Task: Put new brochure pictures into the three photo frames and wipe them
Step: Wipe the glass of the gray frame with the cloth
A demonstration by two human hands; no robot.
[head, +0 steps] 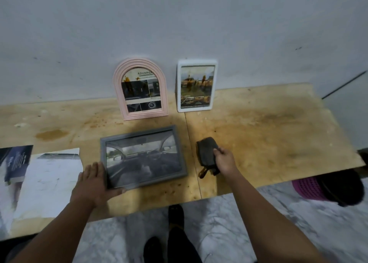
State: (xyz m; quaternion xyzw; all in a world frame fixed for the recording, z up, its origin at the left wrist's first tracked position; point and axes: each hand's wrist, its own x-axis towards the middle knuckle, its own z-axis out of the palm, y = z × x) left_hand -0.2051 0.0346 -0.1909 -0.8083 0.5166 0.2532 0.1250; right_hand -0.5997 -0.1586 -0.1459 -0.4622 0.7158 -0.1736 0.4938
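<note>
A grey rectangular frame (pixel 141 156) lies flat on the plywood table (pixel 258 135), showing a car-interior picture. My left hand (pixel 93 183) holds its lower left corner, fingers flat along the left edge and thumb under the front edge. To the right of the frame, my right hand (pixel 224 160) grips a dark folded cloth (pixel 207 153) resting on the table. A pink arched frame (pixel 140 89) and a white rectangular frame (pixel 196 85) stand against the wall, each with a brochure picture inside.
Loose brochure sheets (pixel 47 183) and a dark booklet (pixel 17 163) lie at the table's left end. A purple basket (pixel 310 189) with dark contents sits on the marble floor under the right end. My feet stand below the table's front edge.
</note>
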